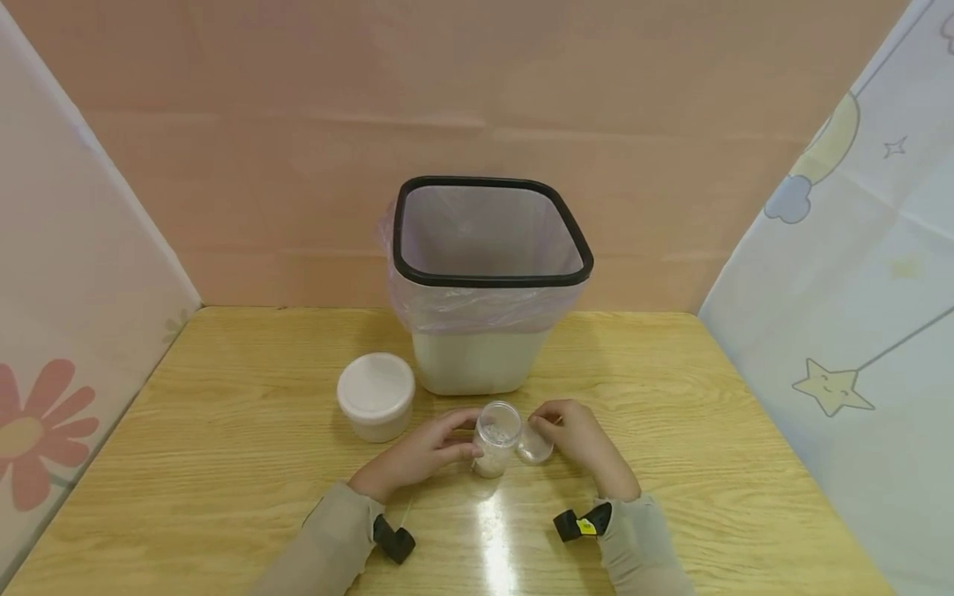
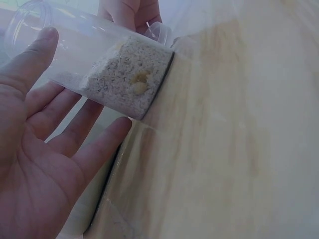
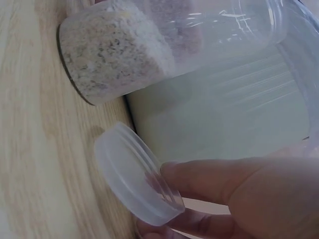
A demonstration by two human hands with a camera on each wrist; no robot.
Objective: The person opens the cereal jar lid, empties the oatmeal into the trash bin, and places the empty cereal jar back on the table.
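Note:
A clear plastic jar (image 1: pixel 488 462), partly filled with pale, flaky material, stands upright and uncovered on the table. My left hand (image 1: pixel 426 454) holds it from the left, with the thumb on the near side and fingers behind. In the left wrist view, a few yellowish bits (image 2: pixel 141 84) show among the jar's grey-white contents. On the other side, my right hand (image 1: pixel 585 443) pinches a translucent round lid (image 3: pixel 132 179) by its edge. The lid is apart from the jar and close to the tabletop; whether it touches the wood I cannot tell.
Behind the hands stands a white bin (image 1: pixel 477 364) with a black rim and a thin purplish liner. A lidded white tub (image 1: pixel 376 397) is left of the jar. The wooden table (image 1: pixel 224 414) reaches back to a pinkish backdrop, with printed cloth on both sides.

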